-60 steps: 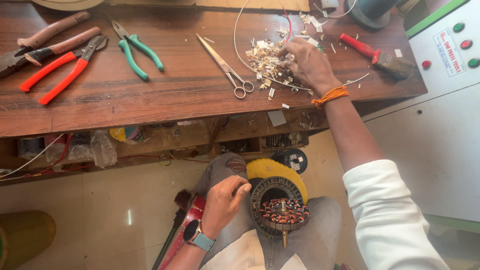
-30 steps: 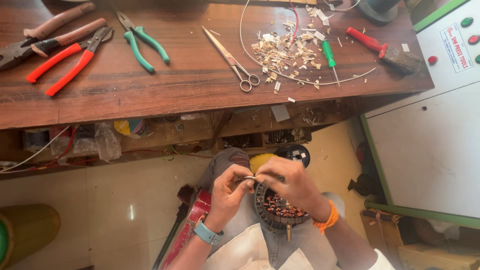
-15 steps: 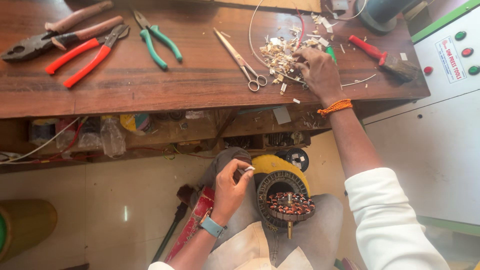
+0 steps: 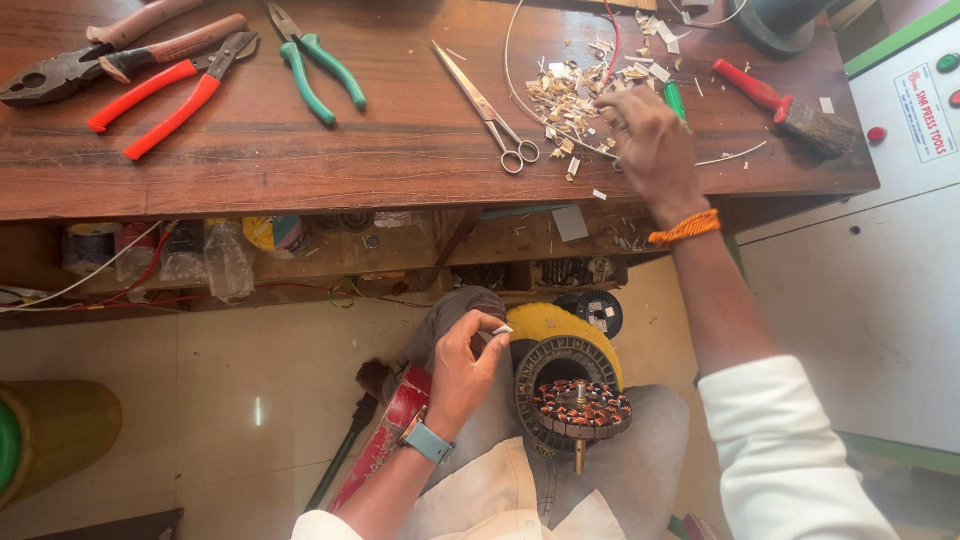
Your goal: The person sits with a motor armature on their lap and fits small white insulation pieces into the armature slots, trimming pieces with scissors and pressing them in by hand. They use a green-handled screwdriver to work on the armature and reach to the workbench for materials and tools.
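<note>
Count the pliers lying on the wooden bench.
3: dark pliers with brown handles at far left, red-handled pliers beside them, green-handled pliers further right. None seem hidden.

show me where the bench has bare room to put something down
Bare wood lies between the green pliers and the scissors, and along the front edge below the red pliers. The back right is crowded: paper scraps, the right hand, a red-handled brush.

Dark wooden workbench [image 4: 300,150] w/ cluttered lower shelf [image 4: 300,250] sitting beyond the grip; pale tiled floor [image 4: 200,400] reflecting light below; white cabinet [image 4: 860,300] standing rightward.
</note>
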A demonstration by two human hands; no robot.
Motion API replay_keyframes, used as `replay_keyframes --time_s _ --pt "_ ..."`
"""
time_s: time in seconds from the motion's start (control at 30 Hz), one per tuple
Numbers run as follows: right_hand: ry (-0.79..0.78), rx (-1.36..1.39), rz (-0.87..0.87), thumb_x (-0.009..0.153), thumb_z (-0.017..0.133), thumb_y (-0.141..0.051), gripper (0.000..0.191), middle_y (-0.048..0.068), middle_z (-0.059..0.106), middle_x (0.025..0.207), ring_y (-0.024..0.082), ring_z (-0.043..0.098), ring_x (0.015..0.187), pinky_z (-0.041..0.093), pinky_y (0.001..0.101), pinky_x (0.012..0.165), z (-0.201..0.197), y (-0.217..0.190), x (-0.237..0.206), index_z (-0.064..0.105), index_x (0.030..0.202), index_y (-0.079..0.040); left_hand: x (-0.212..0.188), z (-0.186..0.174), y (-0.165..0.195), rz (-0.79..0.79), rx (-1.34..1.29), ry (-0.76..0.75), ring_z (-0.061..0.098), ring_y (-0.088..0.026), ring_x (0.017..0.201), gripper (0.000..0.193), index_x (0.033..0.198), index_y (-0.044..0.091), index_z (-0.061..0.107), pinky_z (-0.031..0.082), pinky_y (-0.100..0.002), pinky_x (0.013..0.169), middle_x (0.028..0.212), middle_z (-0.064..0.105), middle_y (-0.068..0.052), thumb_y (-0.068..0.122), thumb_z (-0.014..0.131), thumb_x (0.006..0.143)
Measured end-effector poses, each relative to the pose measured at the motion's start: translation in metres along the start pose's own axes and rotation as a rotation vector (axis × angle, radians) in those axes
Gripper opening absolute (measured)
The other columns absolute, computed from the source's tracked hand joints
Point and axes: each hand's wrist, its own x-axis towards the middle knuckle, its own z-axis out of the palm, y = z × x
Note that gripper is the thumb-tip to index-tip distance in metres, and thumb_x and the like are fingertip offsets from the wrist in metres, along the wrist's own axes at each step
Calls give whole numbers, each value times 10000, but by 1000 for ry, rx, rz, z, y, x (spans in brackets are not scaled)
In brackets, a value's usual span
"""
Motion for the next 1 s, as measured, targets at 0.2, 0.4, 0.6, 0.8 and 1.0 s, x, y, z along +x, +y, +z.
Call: replay_keyframes --time_s 0.2,0.4,0.6,0.8,1.0 --pt "-98 217 -36 962 725 -238 243 66 759 1017 241 748 848 581 382 720 31 -50 -6 701 1186 -144 1 5 2 -206 59 -48 534 -179 645 114 959 25 699 440 -321 600 837 711 -56 110 715 885" --pt "-166 50 135 939 722 -201 368 131 739 1006 362 713 875 559 489 713 19 -92 -31 600 1285 -180 3 3 5 112 8 34 639 -166 821 68 987 12 688 504 -301 685 960 696 -86 27 656 929" --pt "-345 47 293 879 760 -173 677 223 705 983 366 721 812 566 459 718 15 -75 -71 472 1490 -210 -8 5 -21 -336 -300 -71 524 -91 705 149 1106 15 782 414 -262 605 879 691 -23 41 708 979" --pt "-592 969 588 824 719 -99 586 -24 641 885 75 549 678 429 237 540 -7 -59 -125 573 1387 -31 -8 -16 -5 -229 -425 9 646 -50 954 201 1153 30 748 500 -202 830 1066 729 5 77 712 961" --pt "-987 1002 779 749 753 -109 569 -1 676 831 72 580 695 452 238 592 -20 -76 -190 685 1311 -63 1 -28 9 -244 -343 16 668 -72 925 201 1076 18 785 518 -216 818 1013 738 -41 178 741 963"
